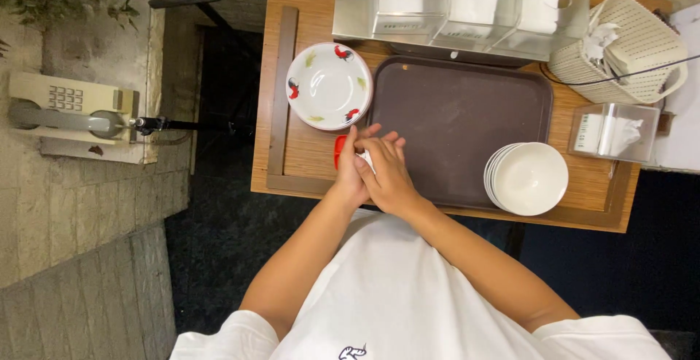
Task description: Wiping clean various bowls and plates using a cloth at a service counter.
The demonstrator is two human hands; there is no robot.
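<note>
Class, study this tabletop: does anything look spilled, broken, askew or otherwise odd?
Nothing stands out. The brown tray lies flat and bare, the patterned bowl and stacked white bowls sit upright, and both hands meet over something red and white.

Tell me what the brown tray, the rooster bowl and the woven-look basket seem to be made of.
The brown tray looks like matte moulded plastic, with rounded corners and a raised rim. The rooster bowl looks glossy, probably ceramic or melamine; the shine cannot settle which. The basket looks like cream plastic moulded in a weave pattern, with even holes.

Plate [329, 85] left of tray [467, 119]; stacked bowls [529, 178] right.
</note>
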